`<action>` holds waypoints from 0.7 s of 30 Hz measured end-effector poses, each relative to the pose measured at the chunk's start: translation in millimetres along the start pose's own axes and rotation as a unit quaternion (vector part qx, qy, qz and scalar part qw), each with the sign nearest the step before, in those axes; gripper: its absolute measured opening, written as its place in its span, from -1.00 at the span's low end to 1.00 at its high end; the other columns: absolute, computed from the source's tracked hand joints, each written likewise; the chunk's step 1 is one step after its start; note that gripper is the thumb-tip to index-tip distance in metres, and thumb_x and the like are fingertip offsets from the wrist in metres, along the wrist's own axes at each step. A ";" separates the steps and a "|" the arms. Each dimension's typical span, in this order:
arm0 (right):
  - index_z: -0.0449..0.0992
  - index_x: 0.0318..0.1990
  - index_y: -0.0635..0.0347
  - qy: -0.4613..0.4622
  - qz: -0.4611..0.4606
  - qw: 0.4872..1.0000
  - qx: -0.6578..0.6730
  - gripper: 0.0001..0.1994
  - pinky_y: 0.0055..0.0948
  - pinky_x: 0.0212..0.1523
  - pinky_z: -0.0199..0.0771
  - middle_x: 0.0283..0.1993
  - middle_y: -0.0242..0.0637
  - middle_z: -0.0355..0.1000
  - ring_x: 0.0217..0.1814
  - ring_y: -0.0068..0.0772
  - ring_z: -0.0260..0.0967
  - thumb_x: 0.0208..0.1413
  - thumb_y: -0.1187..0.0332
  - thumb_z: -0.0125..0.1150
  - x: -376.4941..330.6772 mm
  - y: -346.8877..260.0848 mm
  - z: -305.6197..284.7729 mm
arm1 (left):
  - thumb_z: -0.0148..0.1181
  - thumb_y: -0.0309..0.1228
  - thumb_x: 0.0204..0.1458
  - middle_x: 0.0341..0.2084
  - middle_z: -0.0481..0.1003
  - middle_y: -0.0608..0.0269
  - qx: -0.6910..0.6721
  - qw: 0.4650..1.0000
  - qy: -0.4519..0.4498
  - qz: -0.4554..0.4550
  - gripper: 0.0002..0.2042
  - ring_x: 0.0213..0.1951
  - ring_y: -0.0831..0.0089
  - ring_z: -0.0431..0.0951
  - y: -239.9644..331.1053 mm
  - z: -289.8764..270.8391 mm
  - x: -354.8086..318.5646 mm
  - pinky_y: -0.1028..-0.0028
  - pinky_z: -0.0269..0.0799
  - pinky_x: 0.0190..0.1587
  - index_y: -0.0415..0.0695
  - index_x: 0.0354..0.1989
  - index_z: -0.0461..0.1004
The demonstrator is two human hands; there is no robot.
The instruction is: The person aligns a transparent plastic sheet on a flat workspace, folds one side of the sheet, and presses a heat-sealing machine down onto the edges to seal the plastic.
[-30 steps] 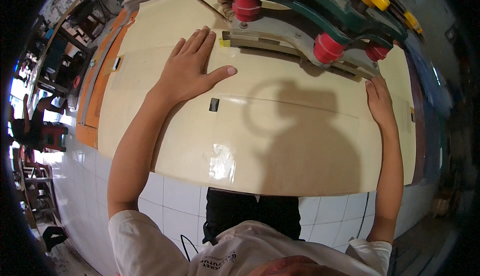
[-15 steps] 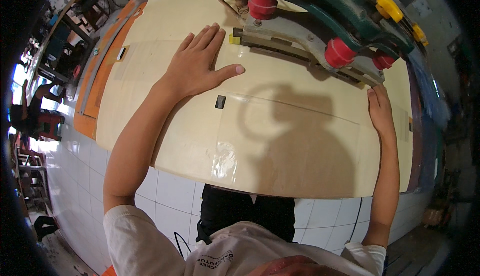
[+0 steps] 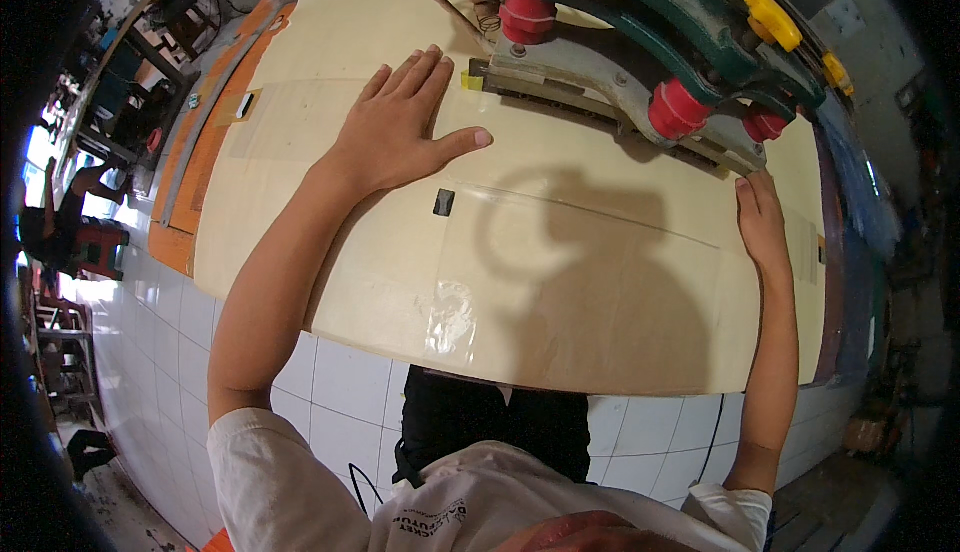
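Note:
My left hand (image 3: 400,127) lies flat on a large cream sheet (image 3: 370,272), fingers pointing away from me and thumb stretched to the right. Just beyond its thumb is the left end of a long metal bar (image 3: 590,102), with a yellow piece (image 3: 471,81) at its tip. A dark green machine arm (image 3: 660,37) carries this bar. At the bar's right end, my right hand (image 3: 763,217) reaches forward with extended fingers, low against the sheet. Its fingertips meet or pass beside the bar end, so they are partly hidden. Nothing shows in either hand.
Red knobs (image 3: 680,107) and a yellow knob (image 3: 770,17) sit on the machine. A small black block (image 3: 444,202) rests beside a clear film (image 3: 455,322) on the sheet. An orange tabletop (image 3: 172,247) borders the left. Clear plastic (image 3: 860,192) hangs at the right.
The sheet, black block and my left hand appear shifted very slightly to the right. Both hands keep the same pose.

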State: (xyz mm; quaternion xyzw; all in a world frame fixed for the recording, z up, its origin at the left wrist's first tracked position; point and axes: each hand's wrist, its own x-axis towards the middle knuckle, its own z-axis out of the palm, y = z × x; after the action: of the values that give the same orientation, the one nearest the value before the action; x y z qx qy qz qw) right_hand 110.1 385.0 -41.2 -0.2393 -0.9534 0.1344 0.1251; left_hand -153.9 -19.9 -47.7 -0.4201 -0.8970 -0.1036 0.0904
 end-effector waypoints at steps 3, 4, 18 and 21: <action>0.34 0.30 0.32 -0.001 -0.018 1.000 -0.001 -0.54 -0.20 0.49 -0.04 0.46 0.09 0.13 0.53 0.05 0.00 0.38 0.23 -0.15 0.1 1.5 -0.5 | -0.12 0.48 0.02 0.44 0.06 -0.09 -0.008 1.000 0.004 0.006 0.06 0.49 0.13 -0.01 -0.2 1.0 -0.6 0.14 -0.19 0.51 -0.26 0.43 0.10; 0.33 0.30 0.31 0.003 -0.013 1.000 -0.005 -0.54 -0.20 0.49 -0.04 0.46 0.08 0.13 0.54 0.05 0.00 0.38 0.23 -0.16 0.1 3.6 -0.2 | -0.12 0.48 0.02 0.44 0.06 -0.09 -0.008 1.000 0.004 0.006 0.06 0.49 0.13 -0.01 -0.1 1.3 0.0 0.14 -0.19 0.51 -0.26 0.43 0.10; 0.36 0.28 0.32 0.000 -0.007 1.000 0.012 -0.55 -0.20 0.49 -0.04 0.44 0.15 0.14 0.53 0.09 0.00 0.39 0.21 -0.14 0.2 2.2 0.0 | -0.08 0.44 0.06 0.44 0.04 -0.15 -0.010 1.000 0.001 0.012 0.04 0.49 0.07 -0.04 -1.0 -0.4 -0.9 0.10 -0.19 0.50 -0.29 0.44 0.06; 0.34 0.28 0.35 -0.004 0.019 1.000 0.011 -0.53 -0.20 0.50 -0.06 0.45 0.15 0.12 0.54 0.08 -0.01 0.39 0.20 -0.14 0.2 1.4 1.6 | -0.09 0.47 0.02 0.43 0.08 -0.10 -0.006 1.000 0.027 0.012 0.05 0.47 0.09 0.02 -3.7 4.6 -1.3 0.10 -0.16 0.50 -0.27 0.42 0.12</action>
State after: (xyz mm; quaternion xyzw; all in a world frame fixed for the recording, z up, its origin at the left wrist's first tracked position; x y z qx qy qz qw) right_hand 110.0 386.0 -43.1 -0.2555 -0.9477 0.1479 0.1209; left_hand -156.3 -22.1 -52.9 -0.4286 -0.8884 -0.1193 0.1132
